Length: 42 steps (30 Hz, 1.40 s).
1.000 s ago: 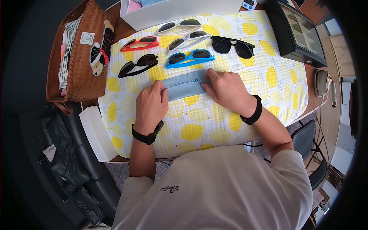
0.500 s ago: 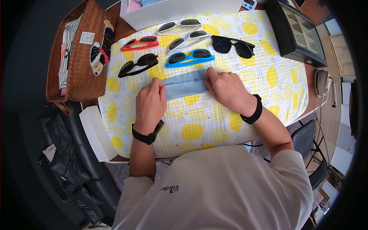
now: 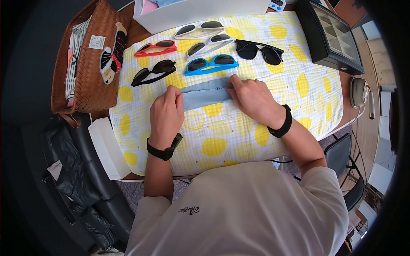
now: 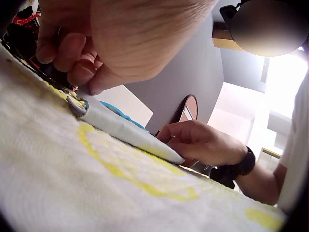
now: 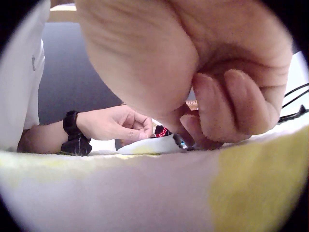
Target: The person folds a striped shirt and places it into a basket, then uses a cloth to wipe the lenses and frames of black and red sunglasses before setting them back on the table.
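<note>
A flat light blue cloth pouch (image 3: 204, 94) with a small dark logo lies across the lemon-print cloth in front of me. My left hand (image 3: 165, 112) pinches its left end between thumb and fingers, and my right hand (image 3: 256, 100) pinches the right end. From the left wrist view, the pouch (image 4: 128, 130) looks thin, with its near end slightly gaping under the fingertips. Just beyond it sit blue sunglasses (image 3: 212, 65), with black sunglasses (image 3: 153, 72) to their left. The pouch's gripped corners are hidden by my fingers.
Farther back are red sunglasses (image 3: 155, 48), white sunglasses (image 3: 200, 30), grey-lensed white sunglasses (image 3: 209, 46) and large black sunglasses (image 3: 259, 52). A woven basket (image 3: 87, 64) stands left, a white box (image 3: 209, 16) behind, a black compartment case (image 3: 329, 38) at right.
My left hand has slid slightly left and away from me, along with its end of the pouch. The pouch's printed line shows less now. My right hand has hardly moved.
</note>
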Tool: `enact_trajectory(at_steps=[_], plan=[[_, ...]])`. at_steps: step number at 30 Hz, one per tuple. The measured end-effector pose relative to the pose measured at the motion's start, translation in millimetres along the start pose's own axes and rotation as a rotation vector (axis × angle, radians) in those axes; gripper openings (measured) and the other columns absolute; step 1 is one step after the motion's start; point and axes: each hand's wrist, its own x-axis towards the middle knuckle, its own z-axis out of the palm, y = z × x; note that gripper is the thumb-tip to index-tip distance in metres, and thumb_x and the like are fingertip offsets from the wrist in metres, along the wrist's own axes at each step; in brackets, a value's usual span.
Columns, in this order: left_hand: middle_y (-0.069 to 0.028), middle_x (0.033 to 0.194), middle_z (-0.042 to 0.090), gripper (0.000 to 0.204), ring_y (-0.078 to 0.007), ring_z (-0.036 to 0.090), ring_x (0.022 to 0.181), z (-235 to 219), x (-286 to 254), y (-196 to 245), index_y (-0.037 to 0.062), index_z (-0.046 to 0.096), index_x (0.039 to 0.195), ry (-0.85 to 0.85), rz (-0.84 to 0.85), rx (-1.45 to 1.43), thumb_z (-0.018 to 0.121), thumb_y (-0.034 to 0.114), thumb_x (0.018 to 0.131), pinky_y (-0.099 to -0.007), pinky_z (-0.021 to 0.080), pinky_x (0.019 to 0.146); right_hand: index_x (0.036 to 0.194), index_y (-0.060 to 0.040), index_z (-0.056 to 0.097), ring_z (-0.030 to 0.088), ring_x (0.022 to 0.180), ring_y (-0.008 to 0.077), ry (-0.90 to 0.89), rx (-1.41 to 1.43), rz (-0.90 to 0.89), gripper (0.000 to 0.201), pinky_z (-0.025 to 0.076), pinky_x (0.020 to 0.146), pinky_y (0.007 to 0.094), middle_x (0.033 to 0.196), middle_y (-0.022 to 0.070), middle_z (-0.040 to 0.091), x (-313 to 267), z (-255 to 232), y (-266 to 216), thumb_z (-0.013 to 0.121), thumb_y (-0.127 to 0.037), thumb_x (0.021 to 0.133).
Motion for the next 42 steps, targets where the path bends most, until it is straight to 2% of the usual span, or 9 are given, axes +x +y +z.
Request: enact_trajectory(at_steps=[5,11,19,22,25,27,30,38,42], plan=[[-0.0198,0.080,0.069,0.011,-0.0423,0.068,0.075,0,0,1,0.0026,0.056,0.098,0.002,0.004,0.003,0.067,0.005,0.097,-0.0518,0.053,0.066,0.102,0.0018,0.054,0.068,0.064,0.0432,-0.026,-0.029,-0.030,0.019,0.052,0.058,0.0537,0.069,0.0218,0.067,-1,0,0,0.060,-0.016,0.102],[-0.0199,0.079,0.068,0.012,-0.0427,0.068,0.074,0,1,0,0.0026,0.056,0.098,0.035,0.002,-0.016,0.067,0.005,0.097,-0.0519,0.053,0.064,0.104,0.0006,0.053,0.067,0.063,0.0427,0.090,0.006,0.012,0.017,0.052,0.057,0.0530,0.068,0.0211,0.067,2,-3,-2,0.058,-0.016,0.103],[-0.0182,0.075,0.065,0.013,-0.0417,0.067,0.070,3,5,-6,0.0028,0.057,0.101,0.110,0.021,-0.022,0.069,0.005,0.096,-0.0514,0.051,0.062,0.109,-0.0010,0.055,0.069,0.066,0.0401,0.210,0.046,0.035,0.019,0.054,0.058,0.0501,0.076,0.0187,0.070,6,-7,-5,0.064,-0.015,0.100],[-0.0157,0.073,0.063,0.017,-0.0395,0.065,0.070,-2,5,2,0.0031,0.060,0.103,0.053,-0.063,-0.009,0.073,0.006,0.094,-0.0489,0.052,0.064,0.108,-0.0011,0.058,0.070,0.068,0.0399,0.187,0.065,0.030,0.020,0.054,0.059,0.0493,0.078,0.0179,0.071,6,-11,-8,0.068,-0.016,0.098],[-0.0139,0.080,0.064,0.023,-0.0375,0.064,0.075,-4,3,7,0.0036,0.063,0.105,0.057,0.052,0.000,0.079,0.009,0.089,-0.0465,0.052,0.069,0.102,-0.0037,0.064,0.069,0.066,0.0378,0.154,0.076,-0.126,0.017,0.053,0.059,0.0474,0.074,0.0170,0.070,4,-7,-4,0.073,-0.017,0.096],[-0.0137,0.092,0.066,0.029,-0.0370,0.065,0.086,-5,2,11,0.0036,0.064,0.104,-0.069,0.212,-0.032,0.083,0.013,0.084,-0.0461,0.052,0.078,0.102,-0.0035,0.065,0.069,0.067,0.0376,0.099,0.072,-0.164,0.018,0.053,0.059,0.0471,0.076,0.0166,0.070,1,-12,-8,0.074,-0.017,0.095],[-0.0111,0.091,0.063,0.031,-0.0335,0.063,0.085,-5,0,14,0.0052,0.064,0.100,-0.092,0.224,-0.069,0.087,0.011,0.078,-0.0439,0.051,0.078,0.105,-0.0031,0.067,0.070,0.068,0.0371,0.040,0.060,-0.208,0.019,0.054,0.060,0.0466,0.079,0.0157,0.072,-1,-12,-10,0.074,-0.017,0.094],[-0.0146,0.098,0.062,0.028,-0.0380,0.063,0.095,-8,0,12,0.0031,0.062,0.102,-0.112,0.228,-0.041,0.078,0.001,0.080,-0.0463,0.051,0.086,0.101,-0.0022,0.069,0.070,0.070,0.0369,0.042,0.026,-0.181,0.015,0.054,0.062,0.0468,0.079,0.0147,0.070,-1,-6,-5,0.072,-0.013,0.091],[-0.0171,0.102,0.060,0.027,-0.0407,0.061,0.099,-9,1,12,0.0020,0.060,0.104,-0.107,0.241,-0.013,0.072,-0.002,0.081,-0.0474,0.050,0.089,0.099,-0.0005,0.068,0.067,0.075,0.0361,0.075,0.087,-0.201,0.015,0.055,0.066,0.0451,0.089,0.0146,0.066,0,-11,-9,0.073,-0.009,0.088]])
